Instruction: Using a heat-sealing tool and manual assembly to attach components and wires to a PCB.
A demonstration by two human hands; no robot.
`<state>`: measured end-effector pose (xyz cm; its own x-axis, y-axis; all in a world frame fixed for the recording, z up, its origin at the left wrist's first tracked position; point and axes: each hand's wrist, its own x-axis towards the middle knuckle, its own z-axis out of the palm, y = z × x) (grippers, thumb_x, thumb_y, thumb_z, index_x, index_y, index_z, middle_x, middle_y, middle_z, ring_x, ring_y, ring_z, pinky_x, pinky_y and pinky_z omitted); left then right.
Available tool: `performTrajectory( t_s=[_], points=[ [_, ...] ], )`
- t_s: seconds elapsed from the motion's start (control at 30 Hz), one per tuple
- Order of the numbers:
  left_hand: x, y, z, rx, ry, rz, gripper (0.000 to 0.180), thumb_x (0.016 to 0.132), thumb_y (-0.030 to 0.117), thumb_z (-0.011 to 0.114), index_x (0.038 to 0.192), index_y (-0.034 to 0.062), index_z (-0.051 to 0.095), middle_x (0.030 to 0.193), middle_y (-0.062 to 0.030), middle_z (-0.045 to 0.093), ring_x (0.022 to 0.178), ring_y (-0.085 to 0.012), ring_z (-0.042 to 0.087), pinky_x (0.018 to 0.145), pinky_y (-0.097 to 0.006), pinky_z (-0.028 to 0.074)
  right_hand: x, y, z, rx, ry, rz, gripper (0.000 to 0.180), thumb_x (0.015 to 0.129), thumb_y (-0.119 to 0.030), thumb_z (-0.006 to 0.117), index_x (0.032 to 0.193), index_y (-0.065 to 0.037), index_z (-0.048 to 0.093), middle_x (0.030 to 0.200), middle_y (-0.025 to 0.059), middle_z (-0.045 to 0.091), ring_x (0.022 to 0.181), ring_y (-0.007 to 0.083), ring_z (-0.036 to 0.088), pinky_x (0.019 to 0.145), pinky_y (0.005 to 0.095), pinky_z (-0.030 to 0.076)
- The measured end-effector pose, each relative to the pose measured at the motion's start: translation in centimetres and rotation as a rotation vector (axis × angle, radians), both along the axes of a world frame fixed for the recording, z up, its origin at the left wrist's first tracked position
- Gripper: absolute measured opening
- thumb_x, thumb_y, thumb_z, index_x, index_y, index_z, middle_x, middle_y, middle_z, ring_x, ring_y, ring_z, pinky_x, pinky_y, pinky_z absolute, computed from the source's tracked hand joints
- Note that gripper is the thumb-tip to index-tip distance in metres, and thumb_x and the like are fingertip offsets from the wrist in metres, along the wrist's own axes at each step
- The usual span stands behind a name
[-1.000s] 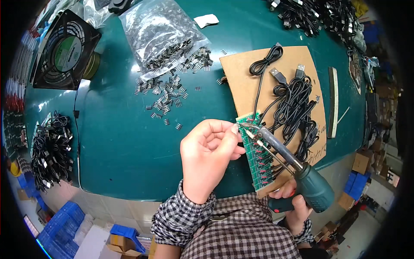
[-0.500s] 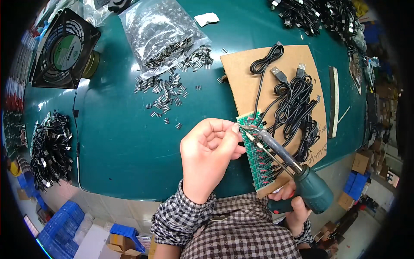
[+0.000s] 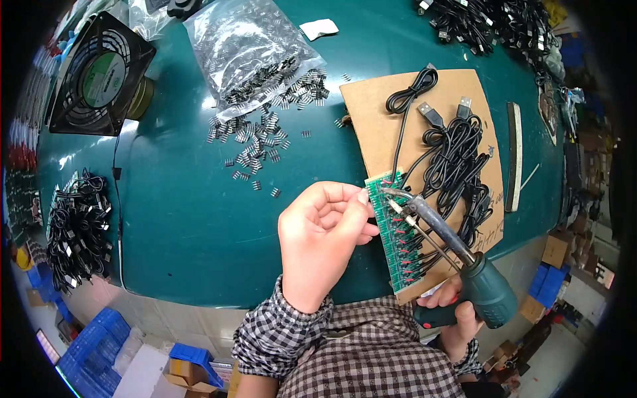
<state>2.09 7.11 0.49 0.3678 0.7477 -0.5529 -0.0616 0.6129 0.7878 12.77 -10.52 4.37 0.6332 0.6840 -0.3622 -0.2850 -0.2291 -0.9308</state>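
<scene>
My right hand is wrapped round the handle of a dark green soldering gun. Its bent metal tip lies over the upper end of a green circuit board panel. Thumb and fingertips of my left hand are pinched together at the panel's upper left edge; whatever is between them is too small and covered to make out. Short red wires and black USB cables are attached along the panel. Both panel and cables rest on a brown cardboard sheet.
Small black pin connectors lie loose below a clear plastic bag full of more. A black fan stands at the far left, above a bundle of cables. More cable bundles lie far right; a dark strip lies beside the cardboard.
The soldering gun's tip has shifted slightly right, away from my left fingertips, and my right hand has moved with it. My left hand keeps nearly the same place and pinch.
</scene>
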Motion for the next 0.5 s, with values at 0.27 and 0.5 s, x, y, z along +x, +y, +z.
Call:
performTrajectory(
  t_s=[0.27, 0.5],
  points=[
    [0.1, -0.1, -0.2, 0.011, 0.002, 0.008, 0.014, 0.085, 0.009, 0.056, 0.087, -0.0051, 0.056, 0.074, -0.009, 0.062, 0.057, -0.013, 0.061, 0.05, -0.019, 0.049, 0.3, 0.0, -0.2, 0.036, 0.035, -0.014, 0.052, 0.08, -0.037, 0.061, 0.106, 0.004, 0.041, 0.07, 0.0068, 0.048, 0.063, 0.0189, 0.056, 0.059, 0.0375, 0.054],
    [-4.3, 0.0, 0.3, 0.559, 0.361, 0.127, 0.017, 0.084, -0.001, 0.053, 0.1, -0.0042, 0.054, 0.09, -0.0115, 0.061, 0.072, -0.0139, 0.061, 0.063, -0.022, 0.05, 1.9, 0.6, -0.1, 0.202, 0.119, -0.077, 0.049, 0.082, -0.035, 0.058, 0.108, 0.002, 0.042, 0.073, 0.0074, 0.05, 0.068, 0.0199, 0.056, 0.063, 0.0422, 0.053]
  ],
)
